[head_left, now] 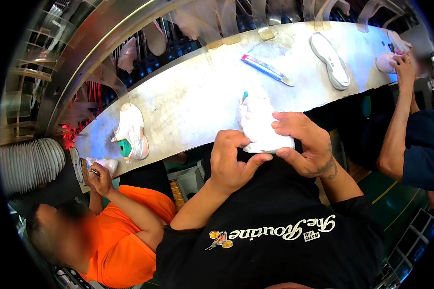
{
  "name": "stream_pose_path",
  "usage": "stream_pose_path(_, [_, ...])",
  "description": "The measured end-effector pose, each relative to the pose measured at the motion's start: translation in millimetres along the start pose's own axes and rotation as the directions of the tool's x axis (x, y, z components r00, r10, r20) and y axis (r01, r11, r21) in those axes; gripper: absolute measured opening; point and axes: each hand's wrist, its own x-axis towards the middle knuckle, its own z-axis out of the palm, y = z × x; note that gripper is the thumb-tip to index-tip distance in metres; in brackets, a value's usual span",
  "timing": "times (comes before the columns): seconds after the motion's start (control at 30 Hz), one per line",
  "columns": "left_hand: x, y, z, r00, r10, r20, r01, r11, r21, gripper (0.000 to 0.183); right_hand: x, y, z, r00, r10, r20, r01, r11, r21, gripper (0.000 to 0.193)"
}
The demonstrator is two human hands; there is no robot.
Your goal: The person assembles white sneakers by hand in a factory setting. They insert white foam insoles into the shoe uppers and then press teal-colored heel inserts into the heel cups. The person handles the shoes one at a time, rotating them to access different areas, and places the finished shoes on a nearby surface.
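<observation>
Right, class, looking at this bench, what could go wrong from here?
The held white sneaker might drop if the left grip or right grip slips: its near end appears to overhang the table. The second sneaker at left stands close to the near edge, so a bump could knock it off. The blue tool, apparently a blade-out knife, might nick someone reaching.

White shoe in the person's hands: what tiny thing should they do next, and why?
Perhaps a gentle squeeze at the near end of the white shoe: the left grip and right grip hold it from both sides there, with both thumbs at the near edge. The blue tool lies apart on the table, so pressing by hand seems likelier.
</observation>
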Motion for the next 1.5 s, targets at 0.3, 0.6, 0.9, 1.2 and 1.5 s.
stream_pose_path(0.3, [-2.4, 7.0, -0.3, 0.997, -0.071, 0.044, 0.074, 0.995, -0.071, 0.045, 0.1, 17.3, -10.5, 0.998, 0.02, 0.053, -0.027, 0.992, 0.126, 0.039])
stream_pose_path(0.6, [5.4, 7.7, -0.5, 0.99, -0.093, 0.103, 0.104, 0.989, -0.105, 0.041, -0.8, 33.8, -20.6, 0.995, -0.002, 0.099, -0.022, 0.971, 0.237, 0.041])
stream_pose_path(0.9, [11.1, 0.2, 2.6, 0.959, -0.209, 0.192, 0.238, 0.96, -0.145, 0.039, -5.4, 37.2, -21.3, 0.994, -0.02, 0.111, -0.015, 0.954, 0.3, 0.043])
stream_pose_path(1.2, [14.7, -0.4, 15.7, 0.955, -0.178, 0.236, 0.213, 0.968, -0.132, 0.047, 2.4, 14.2, -20.8, 0.98, 0.132, 0.149, -0.137, 0.99, 0.027, 0.043])
stream_pose_path(1.5, [6.4, 13.7, 29.3, 0.984, -0.147, 0.096, 0.158, 0.981, -0.116, 0.049, 5.9, 9.4, -32.5, 0.979, 0.12, 0.162, -0.135, 0.987, 0.084, 0.04])
